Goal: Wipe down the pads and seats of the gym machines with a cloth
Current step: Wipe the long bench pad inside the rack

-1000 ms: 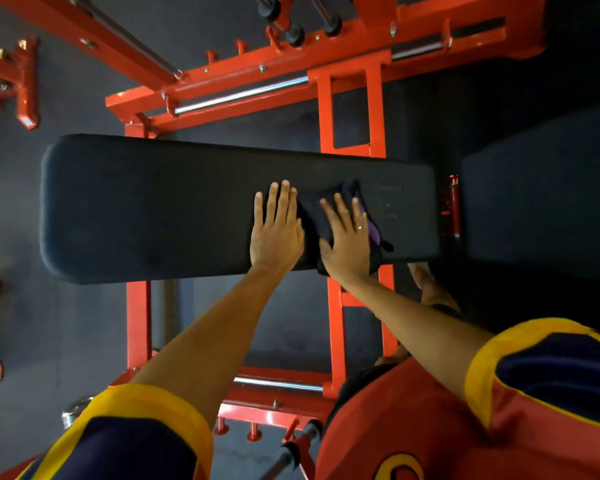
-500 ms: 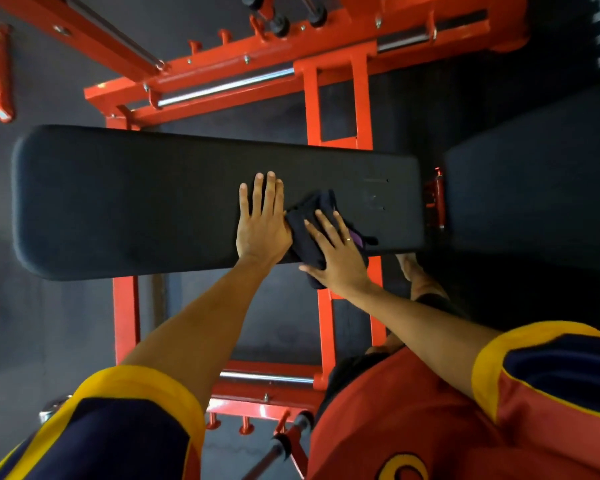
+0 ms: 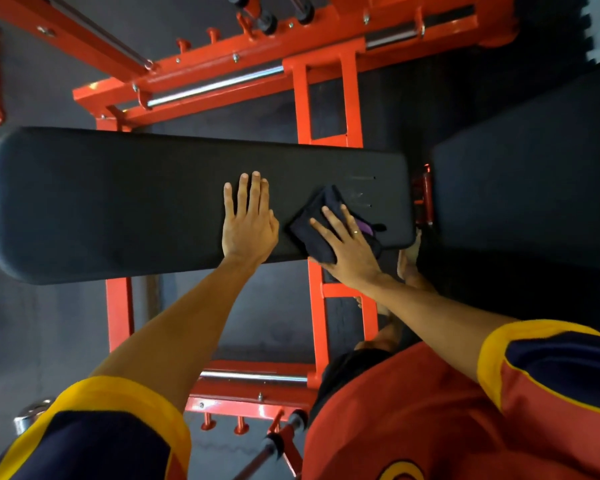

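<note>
Long black padded worktop (image 3: 118, 202): its left half is bare, free sweep. Mid-worktop blocked by flat left hand (image 3: 248, 223); near right corner taken by dark folded cloth (image 3: 321, 216) under right hand (image 3: 347, 251). Off the right end, red adjuster post (image 3: 423, 195) stands in a narrow gap. Orange steel frame (image 3: 302, 109) lies beyond the far edge.

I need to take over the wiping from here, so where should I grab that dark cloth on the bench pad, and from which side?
Probably the raised far corner of the cloth, pinched from above on the far side. The right hand presses flat over its near half, while that corner peaks free beyond the fingertips on the black pad.
</note>
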